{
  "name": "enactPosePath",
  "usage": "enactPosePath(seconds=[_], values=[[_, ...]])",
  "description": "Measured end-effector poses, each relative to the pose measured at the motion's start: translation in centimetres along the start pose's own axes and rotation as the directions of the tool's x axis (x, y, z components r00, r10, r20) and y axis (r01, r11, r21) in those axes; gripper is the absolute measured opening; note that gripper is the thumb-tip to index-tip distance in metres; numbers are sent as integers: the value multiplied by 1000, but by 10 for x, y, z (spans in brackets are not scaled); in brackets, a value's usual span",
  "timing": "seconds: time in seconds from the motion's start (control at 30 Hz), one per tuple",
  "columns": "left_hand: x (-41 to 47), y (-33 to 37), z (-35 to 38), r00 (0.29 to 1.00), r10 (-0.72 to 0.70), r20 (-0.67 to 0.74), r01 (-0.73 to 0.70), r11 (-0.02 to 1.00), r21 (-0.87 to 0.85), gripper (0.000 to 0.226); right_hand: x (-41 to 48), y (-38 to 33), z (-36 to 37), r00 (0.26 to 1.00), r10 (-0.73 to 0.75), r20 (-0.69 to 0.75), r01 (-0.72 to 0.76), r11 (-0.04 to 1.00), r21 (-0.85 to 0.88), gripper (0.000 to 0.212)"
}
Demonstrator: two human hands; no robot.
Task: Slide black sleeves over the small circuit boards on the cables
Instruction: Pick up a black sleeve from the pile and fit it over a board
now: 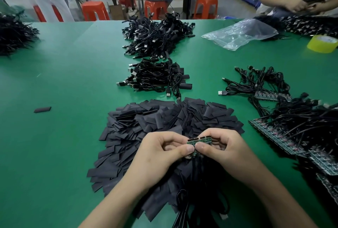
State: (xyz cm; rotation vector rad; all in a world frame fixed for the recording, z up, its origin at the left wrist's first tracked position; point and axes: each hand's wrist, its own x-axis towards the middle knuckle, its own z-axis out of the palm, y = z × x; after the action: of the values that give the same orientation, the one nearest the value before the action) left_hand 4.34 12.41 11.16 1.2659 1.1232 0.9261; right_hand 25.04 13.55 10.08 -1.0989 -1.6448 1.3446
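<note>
Many bare boards (274, 134) remain
Left hand (161, 154) and right hand (225, 151) pinch a board strip (200, 140) over loose sleeves (155, 118); sleeved cables (157, 77) sit at the tabletop (64, 81) middle, bare ones along its right edge.

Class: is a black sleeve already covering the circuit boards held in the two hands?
No, the green circuit boards pinched between the left hand and right hand are bare.

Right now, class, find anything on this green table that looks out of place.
One black sleeve lies alone on the green table, well left of the sleeve pile. Nothing else stands out.
</note>
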Motion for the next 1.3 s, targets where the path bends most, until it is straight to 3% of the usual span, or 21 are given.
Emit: enactPosePath(seconds=[0.37, 0.5, 0.6, 0.7, 0.77, 0.9, 0.97, 1.0, 1.1, 1.17, 1.3], values=[[0, 3, -6, 992, -13, 126, 42, 971, -234, 12, -4, -11, 5, 995, 58, 86, -77, 966, 245, 5], [-1, 8, -12, 995, 23, 102, 9, 952, -307, 6, -4, -10, -1, 996, 71, 61, -75, 995, 68, 4], [-1, 11, -14, 993, 117, 32, -102, 948, -300, 8, -5, -12, -2, 978, -165, -127, 130, 961, -244, 9], [0, 12, -13, 956, 292, -22, -292, 941, -169, 9, -6, -15, 10, 921, -376, -102, 308, 863, -399, 19], [1, 10, -11, 929, 367, -49, -370, 927, -68, 6, -8, -15, 22, 945, -322, -55, 284, 893, -348, 28], [5, 4, -17, 894, 444, -59, -434, 891, 137, 7, -9, -19, 34, 980, -197, -28, 191, 970, -153, 26], [7, 1, -25, 888, 454, -65, -391, 824, 410, 6, -8, -24, 30, 989, -96, -111, 110, 986, 125, 27], [7, -1, -29, 900, 432, -63, -332, 770, 545, 8, -7, -27, 25, 989, -19, -145, 64, 946, 317, 29], [4, -3, -31, 944, 320, -74, -131, 573, 809, 39, -4, -30, 4, 978, 162, -133, -19, 698, 715, 32], [3, -5, -27, 944, 316, -91, -79, 487, 870, 49, -4, -29, -9, 975, 208, -78, -68, 615, 786, 32], [3, -1, -22, 932, 340, -127, -40, 444, 895, 37, -5, -22, -17, 970, 241, -35, -179, 801, 571, 30]])
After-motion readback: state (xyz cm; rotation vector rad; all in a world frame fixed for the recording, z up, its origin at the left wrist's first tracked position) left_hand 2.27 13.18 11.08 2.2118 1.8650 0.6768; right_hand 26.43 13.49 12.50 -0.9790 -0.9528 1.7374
